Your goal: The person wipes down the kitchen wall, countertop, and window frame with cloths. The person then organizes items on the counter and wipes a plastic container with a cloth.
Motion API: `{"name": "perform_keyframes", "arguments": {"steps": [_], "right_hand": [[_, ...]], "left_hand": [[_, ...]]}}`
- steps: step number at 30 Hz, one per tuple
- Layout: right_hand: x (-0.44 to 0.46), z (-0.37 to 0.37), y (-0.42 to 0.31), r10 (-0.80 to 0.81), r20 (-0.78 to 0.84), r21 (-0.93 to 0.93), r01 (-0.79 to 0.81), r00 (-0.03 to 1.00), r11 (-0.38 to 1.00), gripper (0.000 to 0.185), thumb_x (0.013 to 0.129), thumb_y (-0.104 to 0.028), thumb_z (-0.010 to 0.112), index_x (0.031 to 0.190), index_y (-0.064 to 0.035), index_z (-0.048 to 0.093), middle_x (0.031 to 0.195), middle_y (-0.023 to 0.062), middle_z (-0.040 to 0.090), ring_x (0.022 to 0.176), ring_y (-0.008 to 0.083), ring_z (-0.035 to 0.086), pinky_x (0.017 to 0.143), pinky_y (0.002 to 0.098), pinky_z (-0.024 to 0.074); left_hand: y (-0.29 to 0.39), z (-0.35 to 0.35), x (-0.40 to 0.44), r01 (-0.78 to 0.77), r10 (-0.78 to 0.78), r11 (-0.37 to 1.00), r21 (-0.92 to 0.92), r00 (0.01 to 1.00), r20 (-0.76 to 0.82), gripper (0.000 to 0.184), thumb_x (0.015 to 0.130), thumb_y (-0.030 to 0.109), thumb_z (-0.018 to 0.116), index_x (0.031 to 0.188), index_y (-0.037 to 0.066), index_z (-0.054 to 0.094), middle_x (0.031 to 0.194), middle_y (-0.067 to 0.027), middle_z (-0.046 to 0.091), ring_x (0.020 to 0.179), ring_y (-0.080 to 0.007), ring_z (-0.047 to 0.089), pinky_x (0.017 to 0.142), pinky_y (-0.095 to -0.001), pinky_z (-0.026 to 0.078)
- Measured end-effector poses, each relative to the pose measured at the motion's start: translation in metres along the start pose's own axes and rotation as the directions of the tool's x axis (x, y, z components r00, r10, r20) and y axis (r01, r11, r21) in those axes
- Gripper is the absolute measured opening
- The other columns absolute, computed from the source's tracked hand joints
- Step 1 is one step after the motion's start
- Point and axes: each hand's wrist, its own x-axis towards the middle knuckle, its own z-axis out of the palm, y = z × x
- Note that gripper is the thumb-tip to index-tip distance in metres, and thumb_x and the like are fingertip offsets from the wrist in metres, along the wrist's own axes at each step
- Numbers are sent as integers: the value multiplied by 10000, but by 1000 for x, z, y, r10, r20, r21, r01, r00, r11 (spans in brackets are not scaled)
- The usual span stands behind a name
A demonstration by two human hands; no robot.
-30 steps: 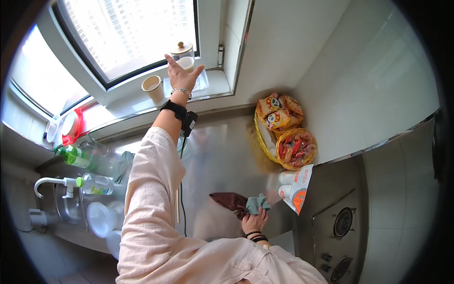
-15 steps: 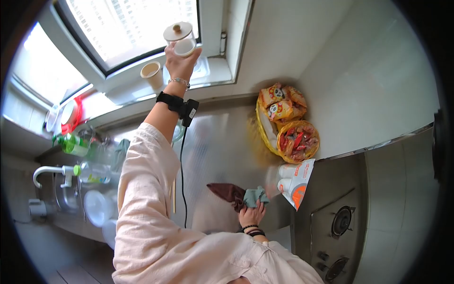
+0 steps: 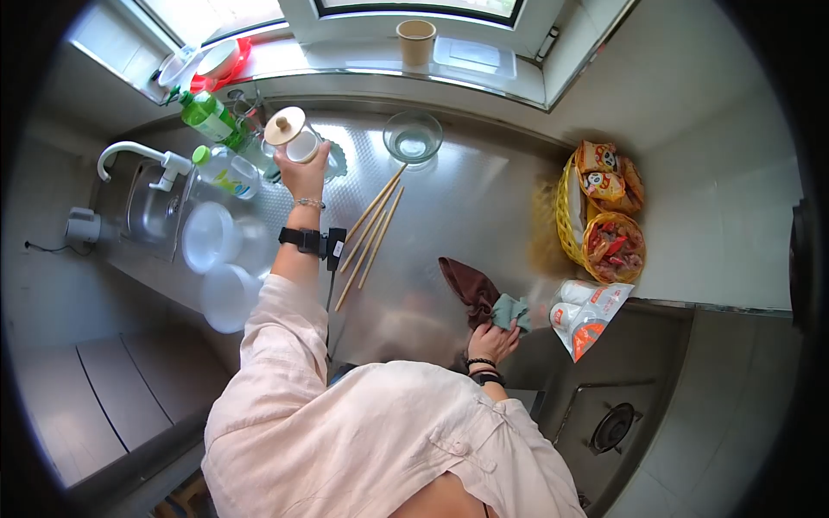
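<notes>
My left hand (image 3: pixel 302 177) grips a clear glass jar (image 3: pixel 304 147) topped by a round wooden lid with a knob, held over the left part of the steel counter. Behind it lies a greenish thing (image 3: pixel 337 161) that I cannot make out. At the counter's front, my right hand (image 3: pixel 493 343) is closed on a grey-green cloth (image 3: pixel 511 312), which lies against a dark brown cloth (image 3: pixel 469 290). Between the hands, several wooden sticks (image 3: pixel 381 237) rest on the counter. A clear glass bowl (image 3: pixel 413 138) stands behind them.
A paper cup (image 3: pixel 416 43) and a clear plastic lid (image 3: pixel 475 57) sit on the windowsill. Left are bottles (image 3: pixel 226 171), white bowls (image 3: pixel 210 237) and a sink (image 3: pixel 148 211). Right are a yellow basket (image 3: pixel 567 207) with snack packets, a white-orange pack (image 3: pixel 591 315) and a stove burner (image 3: pixel 613 428).
My left hand has brought the lidded jar from the windowsill down and left over the counter. My right hand stays on the cloth. The camera view has shifted.
</notes>
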Motion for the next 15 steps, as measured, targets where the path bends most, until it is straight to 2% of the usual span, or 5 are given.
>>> {"name": "perform_keyframes", "arguments": {"steps": [2,8,10,12,15], "right_hand": [[0,2,-1,17,-12,-17,-17,1000,1000,366,769,-299,488,728,23,657,1208,173,490,1128,362,413,933,482,300],[-2,4,0,16,-18,-19,-16,1000,1000,361,770,-298,490,757,23,654,1209,174,489,1128,363,412,933,481,301],[1,4,1,29,-17,-21,-29,999,999,357,767,-297,492,762,22,654,1208,174,489,1126,362,414,931,481,301],[0,3,-1,17,-26,1,-17,1000,1000,350,760,-294,492,757,16,655,1202,177,494,1122,362,414,930,480,302],[-1,6,0,3,-100,20,-1,995,1000,345,753,-294,494,763,12,654,1201,173,491,1123,361,410,932,484,300]], "left_hand": [[-15,-10,-6,79,-74,991,112,996,-52,747,549,269,827,1087,-35,406,1011,-172,569,919,-268,585,803,-349,462],[-52,-13,-18,36,-6,965,260,993,-115,776,546,321,812,1109,-21,402,1023,-196,550,945,-337,556,830,-394,435],[-62,-11,-25,94,-73,966,240,993,-98,792,545,334,808,1119,-20,393,1042,-202,537,949,-348,549,829,-405,431],[-63,-11,-32,163,-115,947,278,977,-182,797,554,337,802,1128,-22,380,1057,-208,527,966,-356,545,836,-413,428],[-63,-11,-39,154,-112,958,241,978,-177,848,575,327,793,1187,-26,324,1100,-219,514,1015,-366,529,873,-416,415]]}}
